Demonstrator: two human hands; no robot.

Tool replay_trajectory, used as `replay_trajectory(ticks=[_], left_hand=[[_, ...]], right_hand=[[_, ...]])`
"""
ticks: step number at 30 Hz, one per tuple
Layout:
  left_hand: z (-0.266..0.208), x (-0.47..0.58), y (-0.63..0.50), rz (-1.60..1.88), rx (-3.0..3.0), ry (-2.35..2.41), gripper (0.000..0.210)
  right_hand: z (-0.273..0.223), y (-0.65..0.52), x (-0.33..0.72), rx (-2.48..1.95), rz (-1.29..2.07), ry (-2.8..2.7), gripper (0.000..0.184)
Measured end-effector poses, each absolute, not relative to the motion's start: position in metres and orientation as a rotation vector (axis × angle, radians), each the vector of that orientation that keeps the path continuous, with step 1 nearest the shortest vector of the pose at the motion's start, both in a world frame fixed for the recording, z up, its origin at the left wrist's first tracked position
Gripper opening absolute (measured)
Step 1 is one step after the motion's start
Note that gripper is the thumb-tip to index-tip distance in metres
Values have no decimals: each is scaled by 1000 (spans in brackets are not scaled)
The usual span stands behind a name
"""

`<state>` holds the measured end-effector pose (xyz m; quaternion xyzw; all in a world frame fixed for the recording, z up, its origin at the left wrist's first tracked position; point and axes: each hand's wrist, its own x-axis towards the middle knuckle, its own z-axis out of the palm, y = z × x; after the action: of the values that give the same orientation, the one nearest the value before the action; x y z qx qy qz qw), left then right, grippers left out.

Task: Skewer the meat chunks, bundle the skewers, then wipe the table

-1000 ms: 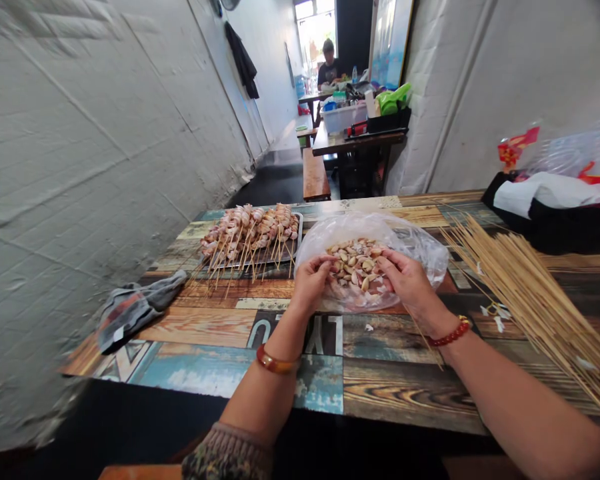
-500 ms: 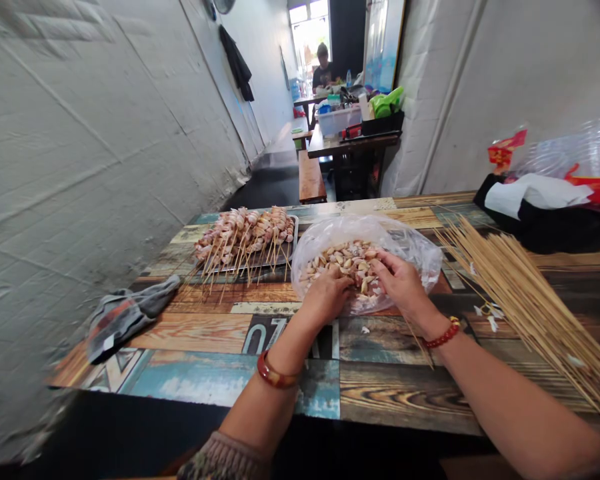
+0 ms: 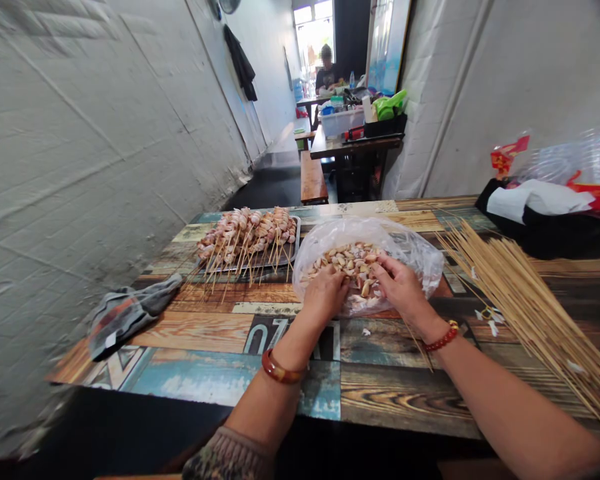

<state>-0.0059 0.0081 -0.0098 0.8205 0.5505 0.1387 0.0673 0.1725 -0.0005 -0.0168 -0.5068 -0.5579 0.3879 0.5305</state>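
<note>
A clear plastic bag (image 3: 420, 260) lies spread on the table with many garlic cloves (image 3: 350, 257) inside. My left hand (image 3: 325, 291) is at the near left side of the cloves, its fingers curled down and closed; what they pinch is hidden. Over the right part of the bag, my right hand (image 3: 401, 283) is closed around a bamboo skewer (image 3: 418, 345), whose lower end sticks out below the palm toward me. Its fingertips are close to the cloves, and the skewer's upper part is hidden. Left of the bag, loaded skewers of garlic (image 3: 250, 233) are heaped on a metal tray (image 3: 297, 233).
Bare bamboo skewers (image 3: 530, 307) lie in a loose pile at the right. A grey cloth (image 3: 133, 313) is at the table's left edge. A black bag (image 3: 545, 230) with white paper is at the back right. A person (image 3: 326, 73) sits at a far table.
My left hand has drawn slightly left, away from the right hand, among the cloves. The right hand keeps its hold on the skewer. The view has shifted a little.
</note>
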Motion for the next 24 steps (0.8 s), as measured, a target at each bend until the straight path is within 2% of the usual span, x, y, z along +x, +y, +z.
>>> replay_trajectory(ticks=[5,9,14,18,24], left_hand=[[-9,-5,7,402,2453,1679,19],[-13,-8,12,602,2328,1582,17],[-19,-11,18,995,1642,1234,18],[-14,-10,11,1057,1027,896,30],[-1,-8,6,1089,779,782,30]], right_hand=[[-19,-1,172,-1205,942,-1338,45],[-20,-1,171,-1198,952,-1340,46],[-14,-5,169,-1179,1050,-1308,48],[-7,-11,165,-1112,1240,-1301,48],[-1,-18,159,-1090,1328,-1271,44]])
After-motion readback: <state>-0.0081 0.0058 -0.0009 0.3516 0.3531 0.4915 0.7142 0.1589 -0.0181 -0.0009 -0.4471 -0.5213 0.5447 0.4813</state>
